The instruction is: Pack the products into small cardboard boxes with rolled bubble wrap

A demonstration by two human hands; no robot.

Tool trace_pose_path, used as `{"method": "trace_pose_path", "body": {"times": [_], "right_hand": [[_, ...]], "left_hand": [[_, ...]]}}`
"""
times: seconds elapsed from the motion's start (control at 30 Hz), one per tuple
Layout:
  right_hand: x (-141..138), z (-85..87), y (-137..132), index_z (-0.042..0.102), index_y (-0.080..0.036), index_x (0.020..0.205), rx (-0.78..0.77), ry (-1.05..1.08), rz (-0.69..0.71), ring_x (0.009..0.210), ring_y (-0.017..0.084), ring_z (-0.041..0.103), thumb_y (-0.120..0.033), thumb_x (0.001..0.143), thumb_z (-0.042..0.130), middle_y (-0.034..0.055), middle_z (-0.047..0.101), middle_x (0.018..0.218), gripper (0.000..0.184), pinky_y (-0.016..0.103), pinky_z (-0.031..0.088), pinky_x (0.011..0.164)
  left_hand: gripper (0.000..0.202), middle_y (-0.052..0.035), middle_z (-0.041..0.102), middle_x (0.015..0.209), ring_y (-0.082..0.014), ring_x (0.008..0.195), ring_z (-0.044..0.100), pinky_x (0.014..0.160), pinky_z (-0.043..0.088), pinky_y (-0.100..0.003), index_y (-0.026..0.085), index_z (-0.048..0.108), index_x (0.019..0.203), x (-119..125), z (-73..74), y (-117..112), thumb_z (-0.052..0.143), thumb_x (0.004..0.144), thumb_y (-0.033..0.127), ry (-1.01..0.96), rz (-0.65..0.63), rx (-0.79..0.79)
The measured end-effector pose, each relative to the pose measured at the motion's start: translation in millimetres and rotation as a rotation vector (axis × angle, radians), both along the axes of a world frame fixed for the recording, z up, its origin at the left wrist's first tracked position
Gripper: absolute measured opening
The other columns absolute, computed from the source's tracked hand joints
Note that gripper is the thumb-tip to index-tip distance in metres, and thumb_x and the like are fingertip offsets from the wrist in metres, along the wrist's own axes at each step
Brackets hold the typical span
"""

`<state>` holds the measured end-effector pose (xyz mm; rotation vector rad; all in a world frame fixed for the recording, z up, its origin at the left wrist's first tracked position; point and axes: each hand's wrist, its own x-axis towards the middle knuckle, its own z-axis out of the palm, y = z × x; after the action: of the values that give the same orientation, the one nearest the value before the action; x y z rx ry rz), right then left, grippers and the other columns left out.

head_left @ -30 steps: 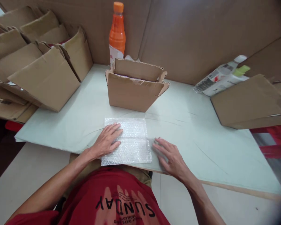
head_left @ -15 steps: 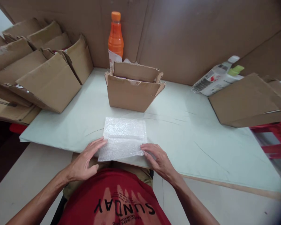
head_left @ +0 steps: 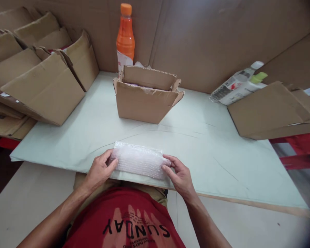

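Observation:
A sheet of clear bubble wrap (head_left: pixel 139 160) lies folded over at the front edge of the table, its long side running left to right. My left hand (head_left: pixel 100 168) pinches its left end between thumb and fingers. At the other end, the thumb and fingers of my right hand (head_left: pixel 178 173) close on the right edge. Whether anything lies inside the fold cannot be made out. Beyond the wrap stands an open-topped cardboard box (head_left: pixel 142 103), its contents mostly hidden behind the front wall.
Several open cardboard boxes (head_left: pixel 46 86) crowd the left side. An orange bottle (head_left: pixel 125 38) stands behind the middle box. Two bottles, one a white bottle with a green cap (head_left: pixel 244 91), lean at the right beside another cardboard box (head_left: pixel 271 110). Cardboard panels (head_left: pixel 209 41) back the pale-covered table (head_left: pixel 209 165).
The bubble wrap lay flatter and reached farther back; now it is folded into a narrower strip. Both hands have gone from resting at its sides to gripping its ends. The view has shifted slightly.

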<state>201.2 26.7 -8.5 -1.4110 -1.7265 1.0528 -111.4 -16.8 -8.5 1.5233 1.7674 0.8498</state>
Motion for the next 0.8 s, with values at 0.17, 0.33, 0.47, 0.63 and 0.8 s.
{"method": "trace_pose_path", "body": {"times": [0.17, 0.33, 0.47, 0.63, 0.8], "right_hand": [[-13.9, -16.7, 12.4, 0.067, -0.023, 0.119, 0.256, -0.262, -0.075, 0.079, 0.020, 0.065, -0.035, 0.092, 0.060, 0.0043, 0.072, 0.089, 0.030, 0.036, 0.054, 0.080], [-13.5, -21.9, 17.5, 0.061, -0.020, 0.126, 0.572, -0.464, -0.104, 0.095, 0.025, 0.065, -0.032, 0.094, 0.061, 0.0108, 0.070, 0.108, 0.034, 0.041, 0.050, 0.084], [-33.3, -6.7, 8.7, 0.061, -0.022, 0.122, 0.676, -0.422, -0.011, 0.107, 0.025, 0.064, -0.018, 0.094, 0.060, 0.0109, 0.069, 0.117, 0.029, 0.041, 0.049, 0.089], [-56.5, -11.7, 8.9, 0.064, -0.021, 0.118, 0.583, -0.482, 0.380, 0.121, 0.028, 0.060, -0.021, 0.096, 0.056, 0.0091, 0.068, 0.129, 0.024, 0.045, 0.046, 0.095], [-17.1, -28.2, 17.2, 0.063, -0.020, 0.117, 0.582, -0.519, 0.110, 0.123, 0.027, 0.058, -0.025, 0.098, 0.054, 0.0120, 0.067, 0.129, 0.021, 0.045, 0.044, 0.099]], "left_hand": [[0.036, -0.0042, 0.073, 0.090, -0.0202, 0.078, 0.067, 0.074, 0.051, -0.029, 0.019, 0.064, 0.120, 5.2, -13.1, 12.1, 0.054, 0.088, 0.032, 0.251, 0.031, 0.076], [0.042, -0.0143, 0.069, 0.108, -0.0279, 0.098, 0.066, 0.087, 0.052, -0.040, 0.013, 0.053, 0.135, 5.5, -11.3, 9.3, 0.053, 0.094, 0.024, 0.549, 0.038, 0.352], [0.038, -0.0145, 0.065, 0.113, -0.0277, 0.103, 0.063, 0.089, 0.050, -0.041, 0.016, 0.055, 0.131, 9.9, 4.3, 4.1, 0.057, 0.093, 0.015, 0.637, -0.031, 0.529], [0.021, -0.0074, 0.068, 0.092, -0.0230, 0.085, 0.060, 0.077, 0.049, -0.037, 0.017, 0.064, 0.113, 14.4, -5.9, 12.7, 0.055, 0.095, 0.014, 0.600, -0.220, 0.410], [0.018, -0.0066, 0.068, 0.098, -0.0199, 0.090, 0.063, 0.082, 0.052, -0.033, 0.018, 0.065, 0.109, 4.4, -11.1, 17.9, 0.055, 0.094, 0.016, 0.349, -0.187, 0.385]]}}
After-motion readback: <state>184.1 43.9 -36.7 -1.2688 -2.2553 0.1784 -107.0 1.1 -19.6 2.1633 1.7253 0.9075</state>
